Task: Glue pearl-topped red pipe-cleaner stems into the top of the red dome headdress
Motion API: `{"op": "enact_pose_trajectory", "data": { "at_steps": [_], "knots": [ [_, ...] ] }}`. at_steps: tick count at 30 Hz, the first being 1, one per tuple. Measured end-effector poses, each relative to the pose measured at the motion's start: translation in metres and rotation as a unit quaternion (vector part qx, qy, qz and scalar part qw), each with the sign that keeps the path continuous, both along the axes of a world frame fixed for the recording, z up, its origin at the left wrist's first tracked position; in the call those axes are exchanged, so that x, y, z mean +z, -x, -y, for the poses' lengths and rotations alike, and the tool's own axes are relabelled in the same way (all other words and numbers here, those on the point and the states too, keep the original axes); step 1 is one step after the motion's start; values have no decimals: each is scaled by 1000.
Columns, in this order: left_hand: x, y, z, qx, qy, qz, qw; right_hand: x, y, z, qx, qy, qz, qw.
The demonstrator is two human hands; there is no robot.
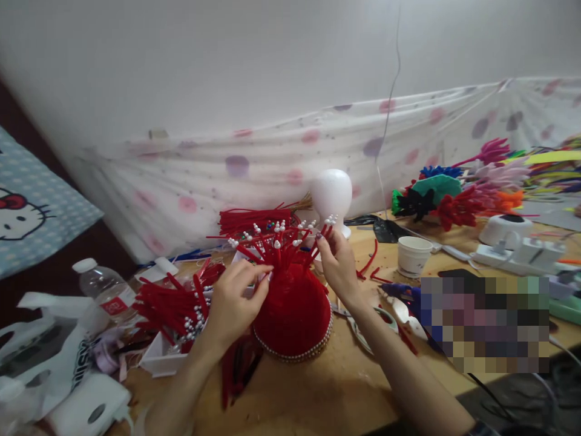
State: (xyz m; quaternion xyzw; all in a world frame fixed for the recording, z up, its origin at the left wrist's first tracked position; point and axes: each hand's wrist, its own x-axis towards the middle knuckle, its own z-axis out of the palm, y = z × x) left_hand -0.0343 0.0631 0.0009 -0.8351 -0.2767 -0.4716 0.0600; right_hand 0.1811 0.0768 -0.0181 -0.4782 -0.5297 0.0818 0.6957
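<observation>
A round red velvet cap-like piece (293, 321) with a pearl-bead trim along its lower edge sits in front of me on the table. Red fuzzy stems (278, 254) tipped with white beads fan out from its top. My right hand (339, 263) pinches a few bead-tipped red stems (327, 227) on the right side of the fan. On the left, my left hand (233, 303) has thumb and forefinger close together at the cap's upper left, by the base of the stems. What sits between those fingertips is too small to make out.
A white foam head (332, 194) stands behind. Left are a white tray (166, 357) with red stems and beads, and a plastic bottle (106, 290). Right are a paper cup (414, 255), scissors (374, 330), a blue glue gun (403, 292), a power strip (517, 257) and colourful fuzzy flowers (458, 206).
</observation>
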Motion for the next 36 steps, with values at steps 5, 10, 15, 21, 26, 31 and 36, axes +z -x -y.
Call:
{"op": "enact_pose_trajectory", "data": {
  "at_steps": [5, 10, 15, 21, 26, 31, 36],
  "knots": [
    [44, -22, -12, 91, -97, 6, 991, -3, -6, -8, 25, -1, 3, 1000],
    [84, -53, -24, 34, -15, -202, 979, -8, -18, -6, 62, 19, -4, 998],
    [86, -74, -30, 11, 55, -313, 948, -16, -25, -3, 60, 23, -36, 997],
    [78, -81, -34, 44, 19, -257, 965, -18, -20, -3, 79, 6, -25, 997],
    [76, -77, -37, 59, 12, -236, 970, -8, -14, -7, 62, -21, -12, 998],
    [78, -81, -46, 58, 34, -235, 970, 1, -12, -7, 46, -30, -18, 998],
    [85, -95, -51, 46, 60, -314, 946, -3, -18, -8, 21, -18, 24, 999]
  ]
}}
